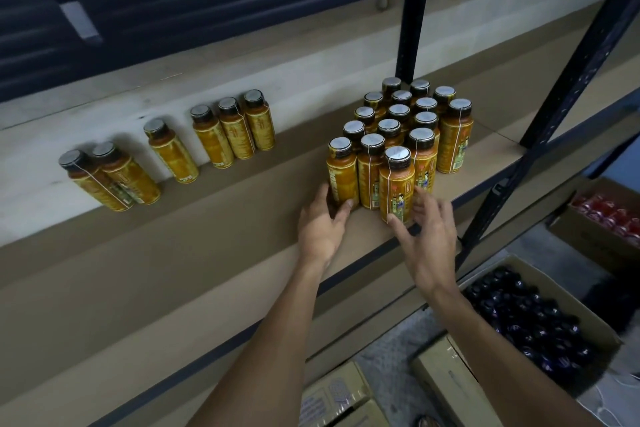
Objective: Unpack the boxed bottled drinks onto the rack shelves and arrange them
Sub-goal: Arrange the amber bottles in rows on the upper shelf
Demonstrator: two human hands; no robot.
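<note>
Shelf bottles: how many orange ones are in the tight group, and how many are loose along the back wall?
Orange bottles in the tight group: 16
Orange bottles along the back wall: 6
Total: 22

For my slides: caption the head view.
Left hand grips the leftmost front bottle; right hand touches the nearest bottle on the rack shelf.
</note>
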